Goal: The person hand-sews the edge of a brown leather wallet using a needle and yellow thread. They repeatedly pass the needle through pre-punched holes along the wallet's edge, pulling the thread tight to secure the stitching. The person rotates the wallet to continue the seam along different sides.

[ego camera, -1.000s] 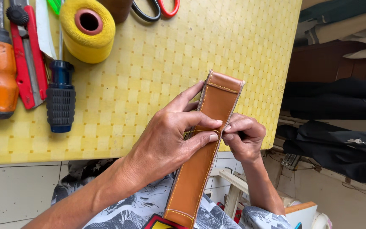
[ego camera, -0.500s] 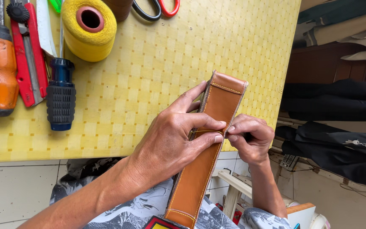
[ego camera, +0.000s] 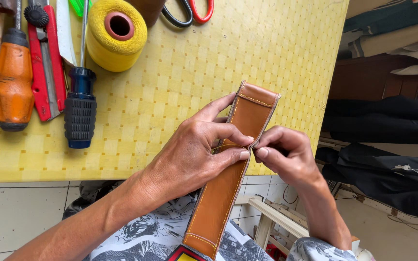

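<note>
- Gripping a tan leather strap (ego camera: pixel 228 193): left hand (ego camera: pixel 197 154) curled around its middle, thumb and fingers closed on it.
- Right hand (ego camera: pixel 286 154) pinched shut at strap's right edge, fingertips touching it.
- Strap held over yellow table (ego camera: pixel 180 87) front edge.
- Blue screwdriver (ego camera: pixel 79 108), yellow thread spool (ego camera: pixel 116 34) lie upper left.

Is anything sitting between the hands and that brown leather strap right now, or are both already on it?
Nothing visible stands between them. The left hand lies across the brown leather strap, fingers pressed on its face, and the right hand pinches at its right edge. The screwdriver and yellow thread spool lie apart on the yellow table.
</note>
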